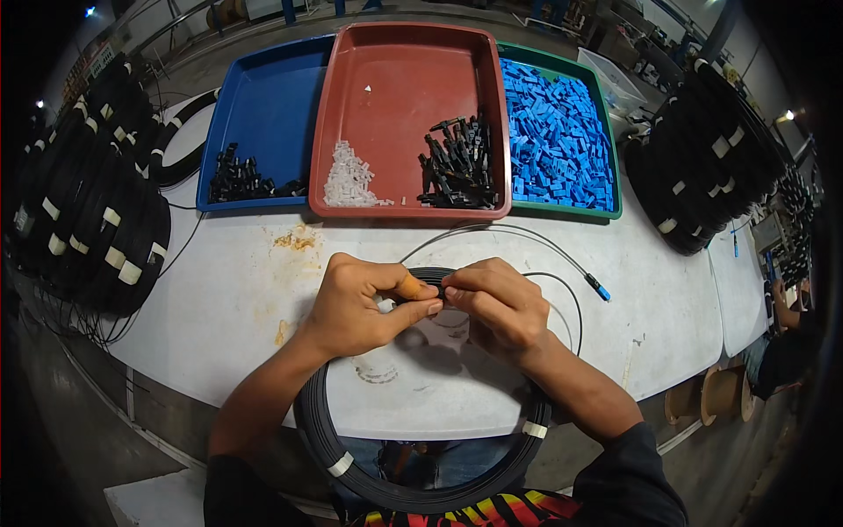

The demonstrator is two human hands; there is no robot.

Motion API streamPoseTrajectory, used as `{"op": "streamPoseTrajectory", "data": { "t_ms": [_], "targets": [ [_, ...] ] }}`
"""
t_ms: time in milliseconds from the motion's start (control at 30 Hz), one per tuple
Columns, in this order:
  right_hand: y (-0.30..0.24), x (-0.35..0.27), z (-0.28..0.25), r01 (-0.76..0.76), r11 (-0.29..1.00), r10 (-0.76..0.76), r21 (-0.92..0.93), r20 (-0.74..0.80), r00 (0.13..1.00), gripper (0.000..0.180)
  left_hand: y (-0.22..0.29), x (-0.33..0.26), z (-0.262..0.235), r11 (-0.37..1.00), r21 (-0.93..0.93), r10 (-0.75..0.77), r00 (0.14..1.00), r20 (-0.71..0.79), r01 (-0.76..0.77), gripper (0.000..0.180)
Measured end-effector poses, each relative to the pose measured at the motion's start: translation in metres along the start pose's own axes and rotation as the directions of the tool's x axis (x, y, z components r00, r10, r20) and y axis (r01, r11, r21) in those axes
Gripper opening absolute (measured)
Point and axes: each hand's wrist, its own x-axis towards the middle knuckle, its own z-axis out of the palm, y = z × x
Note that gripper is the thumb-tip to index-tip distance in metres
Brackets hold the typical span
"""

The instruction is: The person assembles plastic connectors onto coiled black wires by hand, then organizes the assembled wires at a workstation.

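Observation:
A thick coil of black cable [320, 413], tied with white tape bands, lies partly on the table and hangs over its front edge toward my lap. Above the coil's far side my left hand [364, 303] and my right hand [505, 307] meet, fingertips nearly touching. Both pinch a small black piece [442, 292], mostly hidden by the fingers; its kind does not show. One left finger wears a tan wrap. To the right of my hands, a loose cable end with a blue-tipped connector [600, 288] rests on the table.
Behind the coil stand a blue tray [272, 97] with black parts, a red tray [408, 66] with white and black pieces, and a green tray [612, 167] full of blue connectors. Stacked black cable coils rise at left [97, 220] and right [702, 167]. A person's arm [784, 307] shows far right.

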Motion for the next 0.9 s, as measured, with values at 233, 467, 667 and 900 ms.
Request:
{"op": "streamPoseTrajectory", "data": {
  "t_ms": [233,467,667,900],
  "targets": [
    [0.001,-0.003,-0.002,-0.264,0.948,0.233,0.180,0.175,0.957,0.029,-0.004,0.005,0.005,0.762,0.350,0.562,0.825,0.058,-0.544,0.018],
    [-0.002,0.002,0.002,-0.369,0.890,0.336,0.268,0.162,0.928,0.027,0.003,0.003,-0.003,0.516,0.564,0.641,0.728,0.245,-0.645,0.011],
    [-0.002,0.003,0.000,0.058,0.998,-0.057,-0.025,0.046,0.997,0.030,0.003,-0.001,0.004,0.992,0.009,0.128,0.983,-0.132,-0.128,0.013],
    [-0.010,0.003,-0.003,-0.336,0.922,0.302,0.194,0.185,0.935,0.029,-0.001,0.003,0.002,0.724,0.404,0.580,0.811,0.080,-0.558,0.010]
  ]
}}
